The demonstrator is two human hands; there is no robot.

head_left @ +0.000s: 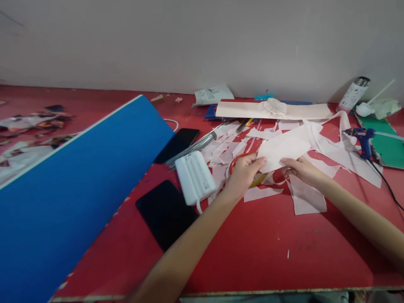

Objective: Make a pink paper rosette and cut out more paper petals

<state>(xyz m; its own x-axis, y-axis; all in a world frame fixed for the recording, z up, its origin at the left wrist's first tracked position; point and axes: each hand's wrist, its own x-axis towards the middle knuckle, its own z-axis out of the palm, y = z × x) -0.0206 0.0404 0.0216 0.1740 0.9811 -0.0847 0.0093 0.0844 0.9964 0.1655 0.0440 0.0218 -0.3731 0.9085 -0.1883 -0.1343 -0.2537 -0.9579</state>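
Observation:
A pale pinkish-white sheet of paper (282, 148) is held up between my two hands, above the scraps. My left hand (244, 174) pinches its lower left corner, thumb on top. At its lower edge my right hand (298, 169) grips it between thumb and fingers. Beneath and around lie several cut pale paper scraps (308, 202). Orange and yellow handles (259, 181), perhaps of scissors, show partly under my left hand. Behind the sheet, a gathered pale flower shape (274, 107) rests on a long cream strip (236, 109).
On the red table (268, 252), a blue board (94, 181) slants at left beside a black tablet (167, 210), a white power bank (195, 179) and bundled metal wires (192, 147). Right are a blue glue gun (362, 139) with its cord, a bottle (353, 94) and a green board (389, 145).

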